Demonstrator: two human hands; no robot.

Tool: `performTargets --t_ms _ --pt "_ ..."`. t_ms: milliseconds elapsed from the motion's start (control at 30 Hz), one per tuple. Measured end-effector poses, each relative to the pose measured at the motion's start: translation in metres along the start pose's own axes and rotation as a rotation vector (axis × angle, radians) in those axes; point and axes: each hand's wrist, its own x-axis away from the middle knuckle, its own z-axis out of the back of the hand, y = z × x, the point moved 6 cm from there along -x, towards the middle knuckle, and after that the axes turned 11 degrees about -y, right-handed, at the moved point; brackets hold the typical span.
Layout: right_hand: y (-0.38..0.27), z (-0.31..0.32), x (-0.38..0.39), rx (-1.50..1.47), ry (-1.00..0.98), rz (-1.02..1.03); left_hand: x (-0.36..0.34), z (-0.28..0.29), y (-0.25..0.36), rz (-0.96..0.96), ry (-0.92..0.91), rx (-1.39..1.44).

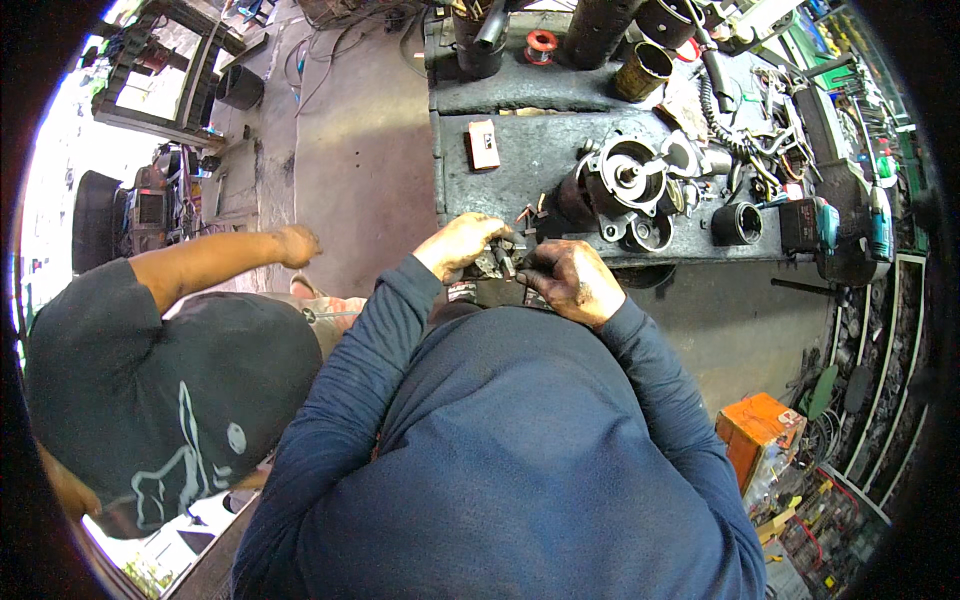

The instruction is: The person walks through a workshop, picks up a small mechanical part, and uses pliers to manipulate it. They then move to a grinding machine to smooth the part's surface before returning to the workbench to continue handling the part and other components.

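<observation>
At the front edge of the dark workbench (478,190), my left hand (465,243) and my right hand (568,278) are closed on a small dark metal part (503,260); its detail is partly hidden by my fingers. Several small copper-coloured pieces (530,216) lie just behind it. To the right stands a round metal housing (625,175) with a shaft in its middle, beside smaller ring-shaped parts (650,230). A small pale box (483,144) lies at the back left of this part of the bench.
A co-worker (165,390) in a dark T-shirt is close on my left, an arm stretched toward the bench. Cylinders (590,30), a wire spool (540,47), tangled tools and a cordless drill (880,220) crowd the bench. An orange box (755,430) sits below right.
</observation>
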Motion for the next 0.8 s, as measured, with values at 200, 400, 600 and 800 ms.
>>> performTargets --t_ms 200,400,600,800 --pt "0.000 0.003 0.001 -0.110 0.041 -0.092 0.001 0.015 0.008 -0.090 -0.041 0.043" --pt "0.001 0.008 0.000 -0.137 0.069 -0.069 -0.009 0.006 0.008 -0.049 0.075 -0.058" --pt "0.005 0.004 0.001 -0.033 0.114 -0.098 -0.005 -0.002 0.011 -0.062 0.041 0.127" --pt "-0.001 0.009 0.000 -0.013 0.120 -0.080 -0.012 0.015 0.010 -0.348 0.088 -0.420"
